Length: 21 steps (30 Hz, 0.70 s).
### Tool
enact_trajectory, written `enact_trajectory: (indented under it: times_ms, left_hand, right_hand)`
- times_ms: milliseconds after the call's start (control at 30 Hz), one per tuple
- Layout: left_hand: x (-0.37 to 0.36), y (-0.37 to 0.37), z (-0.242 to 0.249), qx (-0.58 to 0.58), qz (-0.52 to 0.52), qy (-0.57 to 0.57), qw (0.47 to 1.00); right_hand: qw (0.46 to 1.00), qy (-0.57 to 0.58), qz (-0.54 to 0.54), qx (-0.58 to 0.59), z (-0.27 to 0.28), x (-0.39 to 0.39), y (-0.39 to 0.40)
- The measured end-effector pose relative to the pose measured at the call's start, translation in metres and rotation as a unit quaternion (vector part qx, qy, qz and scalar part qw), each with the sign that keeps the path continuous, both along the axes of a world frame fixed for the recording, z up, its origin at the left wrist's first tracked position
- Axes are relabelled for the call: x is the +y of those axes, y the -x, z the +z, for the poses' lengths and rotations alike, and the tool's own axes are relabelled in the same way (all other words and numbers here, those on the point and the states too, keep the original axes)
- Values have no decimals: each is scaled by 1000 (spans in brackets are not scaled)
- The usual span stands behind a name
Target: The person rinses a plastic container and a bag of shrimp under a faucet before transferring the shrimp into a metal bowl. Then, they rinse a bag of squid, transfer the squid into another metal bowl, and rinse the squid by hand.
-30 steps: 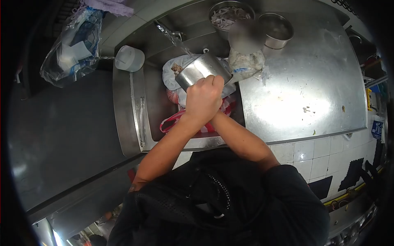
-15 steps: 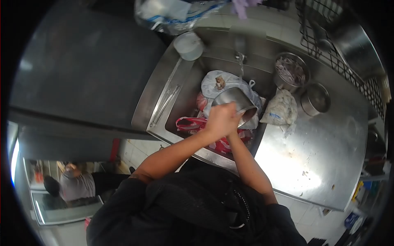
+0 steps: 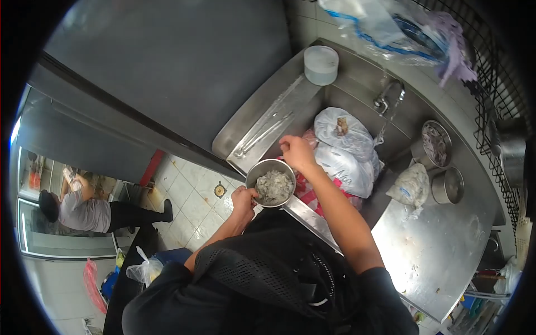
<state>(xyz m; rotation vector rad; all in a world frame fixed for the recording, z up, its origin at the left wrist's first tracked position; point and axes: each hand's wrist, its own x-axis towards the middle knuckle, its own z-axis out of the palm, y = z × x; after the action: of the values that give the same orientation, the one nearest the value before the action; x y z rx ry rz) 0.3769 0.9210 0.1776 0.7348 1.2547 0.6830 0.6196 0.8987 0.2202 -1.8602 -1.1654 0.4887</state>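
- Left hand [image 3: 244, 202]: closed on the near-left side of the pot [image 3: 270, 184]. The view does not show whether it holds a handle or the wall itself.
- Pot: at the fingers of the left hand, open side up, with a pale grey mass [image 3: 274, 188] inside. It overlaps the front edge of the sink [image 3: 357, 96] in view; whether it touches that edge cannot be told.
- Right hand [image 3: 298, 152]: just beyond the pot, fingers bent inward. Nothing shows in it, but whether the fingertips pinch something cannot be told.
- Beyond and to the right of the right hand: white bags [image 3: 347, 172] in the sink, and the tap [image 3: 381, 104] with water [image 3: 383, 133] running.
- Nearer than the white bags, beside the right forearm: a red-and-white bag [image 3: 322, 191].
- Well to the right of both hands: a small bag [image 3: 410, 185] on the worktop [image 3: 427, 237].
- Grip: one hand appears to carry the whole load. Judged from this, a firm left grip, close to the wall, is advisable.
- Level: hold the rim flat; a tilt could spill the mass.
- Clearance: hold the pot clear of the sink edge to avoid a knock.
- Right hand: a free right hand can best steady the far rim.
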Motion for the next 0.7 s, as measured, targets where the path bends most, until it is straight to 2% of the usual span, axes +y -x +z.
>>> enact_trajectory:
  times_ms: [33, 133, 167, 200, 267, 333, 367, 433, 533, 567, 600, 667, 700]
  left_hand:
    - [9, 15, -3, -1, 3, -8, 1000]
    - [32, 46, 1, -14, 20, -17, 1000]
    - [40, 60, -4, -25, 12, -12, 1000]
    - [46, 69, -3, -37, 5, -9, 999]
    - [58, 84, 0, -47, 3, 6, 999]
    - [65, 98, -3, -40, -15, 13, 999]
    - [74, 111, -17, -37, -38, 10, 999]
    - [84, 119, -14, -35, -57, 16, 998]
    - [95, 126, -14, -36, -104, 17, 994]
    - [99, 125, -14, -41, -121, 11, 992]
    - [100, 122, -11, -45, -149, 11, 988]
    - [98, 116, -3, -48, -162, -10, 986]
    - [98, 113, -4, -47, -184, -12, 982]
  right_hand:
    - [994, 92, 60, -11, -5, 17, 7]
    - [994, 64, 81, -43, -45, 76, 42]
    - [989, 90, 114, -40, -60, 97, 46]
    - [989, 94, 110, -41, -64, 110, 52]
    - [979, 173, 107, -24, -71, 132, 63]
    - [977, 177, 115, -29, -81, 131, 70]
    - [979, 194, 60, -28, -74, 127, 76]
    - [980, 188, -55, -42, -66, 109, 86]
    - [976, 162, -132, -55, -96, 78, 86]
    - [971, 167, -169, -4, -108, 71, 80]
    - [966, 166, -198, -4, -111, 60, 78]
    - [963, 83, -244, 77, -108, 35, 76]
    - [963, 35, -260, 62, -102, 17, 75]
